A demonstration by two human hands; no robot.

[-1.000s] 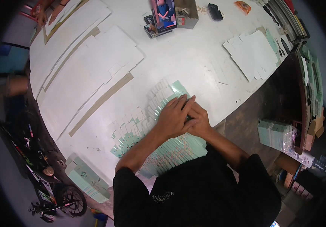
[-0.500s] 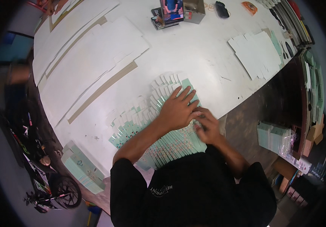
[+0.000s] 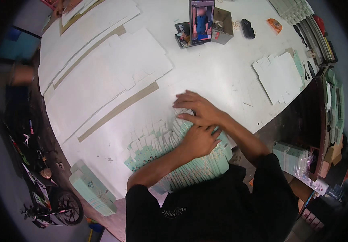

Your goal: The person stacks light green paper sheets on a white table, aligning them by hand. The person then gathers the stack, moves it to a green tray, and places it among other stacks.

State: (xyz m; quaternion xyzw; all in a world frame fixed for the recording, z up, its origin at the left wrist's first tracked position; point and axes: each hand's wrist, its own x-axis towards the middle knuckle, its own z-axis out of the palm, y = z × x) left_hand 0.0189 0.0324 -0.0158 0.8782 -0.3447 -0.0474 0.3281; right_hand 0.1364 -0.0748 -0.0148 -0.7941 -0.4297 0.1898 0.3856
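Note:
A fanned row of mint-green flat cartons (image 3: 190, 173) with white end flaps lies along the table's near edge, right before me. My left hand (image 3: 200, 141) rests on the cartons towards the row's right end, its fingers apart and lying over them. My right hand (image 3: 200, 108) crosses above the left wrist side and reaches to the white flaps (image 3: 154, 139) at the top of the fan. Its fingers are stretched out, with the thumb apart from them over the flap ends. Nothing is clearly gripped in either hand.
White card sheets (image 3: 113, 76) cover the table's left part. A phone (image 3: 202, 22) stands by an open grey box (image 3: 224, 30). More white cut sheets (image 3: 279, 76) lie at right. Green carton stacks (image 3: 93, 187) sit at left and beyond the right edge. A motorcycle (image 3: 49, 197) stands at far left.
My right hand has moved up and left from the row's right side to its top flaps, now over my left hand. My left hand has drawn back nearer to me.

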